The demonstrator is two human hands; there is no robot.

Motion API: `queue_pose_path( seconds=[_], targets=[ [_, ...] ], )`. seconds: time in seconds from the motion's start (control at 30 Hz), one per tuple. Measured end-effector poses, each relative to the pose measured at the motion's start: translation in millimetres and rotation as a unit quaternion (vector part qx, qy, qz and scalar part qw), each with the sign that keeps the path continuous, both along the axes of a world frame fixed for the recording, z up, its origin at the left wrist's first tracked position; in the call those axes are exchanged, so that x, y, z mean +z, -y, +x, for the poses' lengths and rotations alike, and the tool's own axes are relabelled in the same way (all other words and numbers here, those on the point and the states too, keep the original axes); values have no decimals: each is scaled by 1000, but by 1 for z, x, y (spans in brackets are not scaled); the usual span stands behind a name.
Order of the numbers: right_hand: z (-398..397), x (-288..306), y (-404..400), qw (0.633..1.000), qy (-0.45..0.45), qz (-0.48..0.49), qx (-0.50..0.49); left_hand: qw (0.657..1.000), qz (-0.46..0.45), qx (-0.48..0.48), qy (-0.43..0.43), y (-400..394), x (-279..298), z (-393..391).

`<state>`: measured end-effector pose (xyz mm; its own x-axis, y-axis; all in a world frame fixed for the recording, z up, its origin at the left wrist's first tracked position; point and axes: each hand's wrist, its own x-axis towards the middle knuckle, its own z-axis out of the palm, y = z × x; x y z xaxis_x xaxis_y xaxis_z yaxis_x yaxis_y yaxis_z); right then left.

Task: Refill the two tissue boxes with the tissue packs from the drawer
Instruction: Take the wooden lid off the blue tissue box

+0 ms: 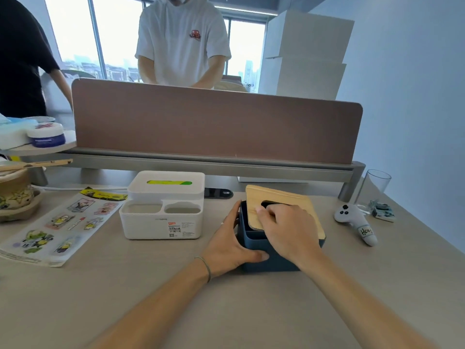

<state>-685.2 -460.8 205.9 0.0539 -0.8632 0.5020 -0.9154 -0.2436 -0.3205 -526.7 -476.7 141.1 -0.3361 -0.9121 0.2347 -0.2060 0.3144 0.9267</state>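
Office counter (pixel 156 293), pink divider (pixel 216 122) behind. Blue box (pixel 254 258) near front centre, white box (pixel 162 210) just left of it, lid on, green showing in slot. Left hand (pixel 234 243) clamped on blue box's left wall, likely steadying it. Right hand (pixel 286 230) gripping wood lid (pixel 284 197), fingers in slot, lid tilted up and shifted right, probably to open for refilling. No tissue packs or drawer visible.
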Motion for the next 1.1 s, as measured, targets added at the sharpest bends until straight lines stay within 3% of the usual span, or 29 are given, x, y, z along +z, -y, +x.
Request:
queue_pose_path(
  seconds=[0.13, 0.3, 0.5, 0.73, 0.97, 1.1],
  targets=[
    [-8, 8, -4, 999, 19, -20, 16, 1000, 14, 2, 5, -6, 15, 4],
    [-29, 14, -11, 997, 63, -38, 39, 992, -98, 75, 37, -25, 57, -4],
    [-81, 19, -43, 998, 12, -54, -3, 978, -163, 2, 133, -41, 93, -61],
    [-172, -2, -99, 997, 51, -16, -50, 962, -137, -115, 206, -52, 79, -146],
    [-218, -46, -118, 994, 43, 75, -64, 890, -250, -112, 364, -71, 41, -191],
    [-227, -62, -120, 992, 39, 102, -58, 904, -200, -98, 366, -68, 20, -203]
  ],
)
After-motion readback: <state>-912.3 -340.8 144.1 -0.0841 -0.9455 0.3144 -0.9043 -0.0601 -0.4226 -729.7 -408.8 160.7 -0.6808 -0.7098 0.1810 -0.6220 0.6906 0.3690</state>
